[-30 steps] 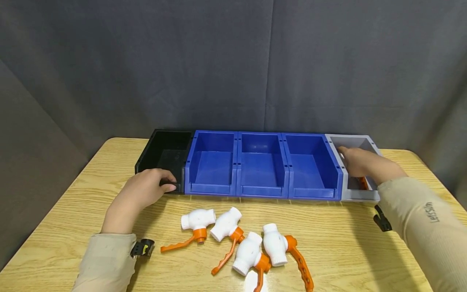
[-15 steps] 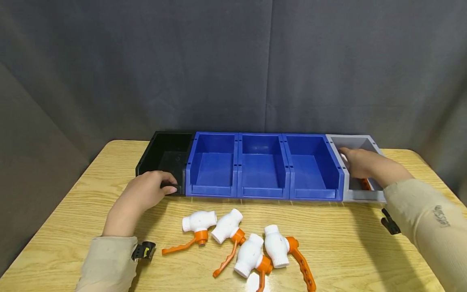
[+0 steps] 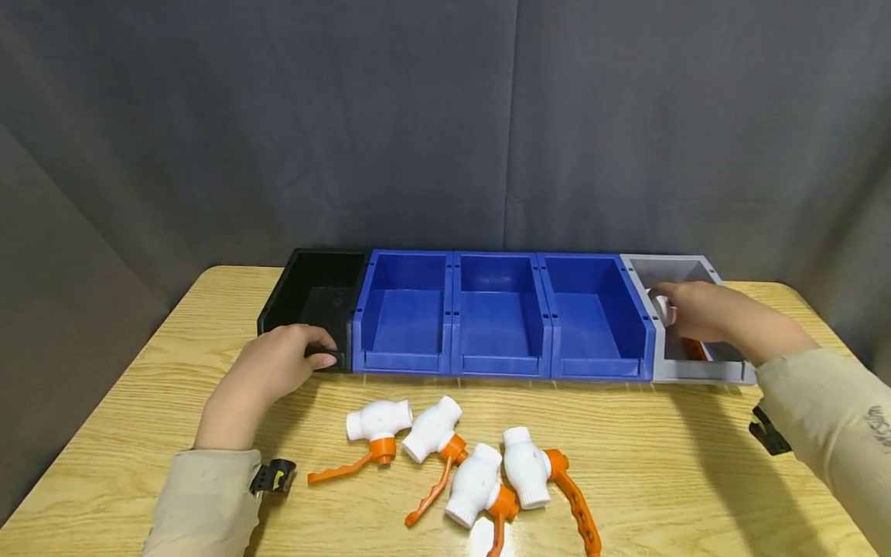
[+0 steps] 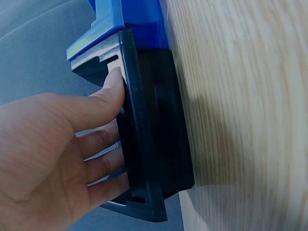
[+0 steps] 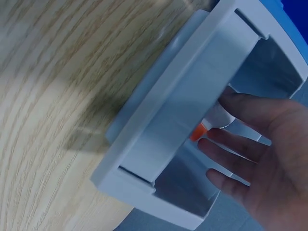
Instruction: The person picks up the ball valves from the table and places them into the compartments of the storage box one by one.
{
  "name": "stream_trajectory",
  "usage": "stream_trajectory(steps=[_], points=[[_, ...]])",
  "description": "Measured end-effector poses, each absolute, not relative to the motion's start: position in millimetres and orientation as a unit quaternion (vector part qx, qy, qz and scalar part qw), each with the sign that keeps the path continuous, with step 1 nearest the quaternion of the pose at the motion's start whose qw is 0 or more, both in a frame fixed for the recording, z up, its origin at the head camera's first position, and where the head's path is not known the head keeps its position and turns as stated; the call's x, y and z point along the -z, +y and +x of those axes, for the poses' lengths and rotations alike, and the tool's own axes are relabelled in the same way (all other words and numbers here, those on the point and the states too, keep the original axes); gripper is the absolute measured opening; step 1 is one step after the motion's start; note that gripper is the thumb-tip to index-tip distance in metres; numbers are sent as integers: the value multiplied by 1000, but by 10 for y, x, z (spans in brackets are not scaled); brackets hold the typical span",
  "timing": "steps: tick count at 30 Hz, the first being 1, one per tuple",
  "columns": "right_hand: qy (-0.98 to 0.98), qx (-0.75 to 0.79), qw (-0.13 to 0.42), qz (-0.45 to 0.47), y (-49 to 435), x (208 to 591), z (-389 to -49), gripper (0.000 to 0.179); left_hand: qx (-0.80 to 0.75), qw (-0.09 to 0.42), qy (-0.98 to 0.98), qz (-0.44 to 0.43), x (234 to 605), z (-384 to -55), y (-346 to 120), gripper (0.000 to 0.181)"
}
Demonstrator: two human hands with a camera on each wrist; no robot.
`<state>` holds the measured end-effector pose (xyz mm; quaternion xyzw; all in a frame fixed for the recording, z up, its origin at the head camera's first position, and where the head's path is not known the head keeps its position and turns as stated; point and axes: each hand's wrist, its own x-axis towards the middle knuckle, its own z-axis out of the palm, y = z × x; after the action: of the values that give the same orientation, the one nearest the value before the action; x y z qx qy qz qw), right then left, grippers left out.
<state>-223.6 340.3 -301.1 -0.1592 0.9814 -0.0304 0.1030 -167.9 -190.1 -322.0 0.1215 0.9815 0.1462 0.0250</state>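
Note:
My left hand point(image 3: 271, 360) grips the front lip of the black bin point(image 3: 327, 302); in the left wrist view its thumb point(image 4: 114, 84) presses the lip's outer side with the fingers behind it. At the right end, my right hand point(image 3: 717, 317) reaches into the grey bin point(image 3: 670, 268). Its thumb and index finger pinch a white ball valve point(image 3: 666, 311) by the body, low in the bin. The valve's orange lever point(image 3: 694, 350) points toward the bin's front, and the hand hides much of the valve. In the right wrist view the other fingers are spread loosely.
Several white ball valves with orange levers lie on the wooden table, among them a left one point(image 3: 379, 420) and a right one point(image 3: 527, 468). Three blue bins point(image 3: 496, 363) stand joined between the black and grey ones. A dark curtain point(image 3: 445, 124) hangs behind.
My right hand has shifted slightly and its forearm has swung to the right, showing more of the white valve body. The left hand keeps its hold on the black bin.

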Motion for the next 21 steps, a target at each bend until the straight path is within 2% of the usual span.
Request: stream_trajectory(steps=[12, 21], points=[[985, 20, 75, -155, 3452, 2961, -2075, 45, -143, 21, 981, 129, 3226, -1694, -1895, 16], [981, -15, 13, -194, 3449, 2843, -1938, 38, -144, 21, 982, 122, 3228, -1688, -1894, 16]])
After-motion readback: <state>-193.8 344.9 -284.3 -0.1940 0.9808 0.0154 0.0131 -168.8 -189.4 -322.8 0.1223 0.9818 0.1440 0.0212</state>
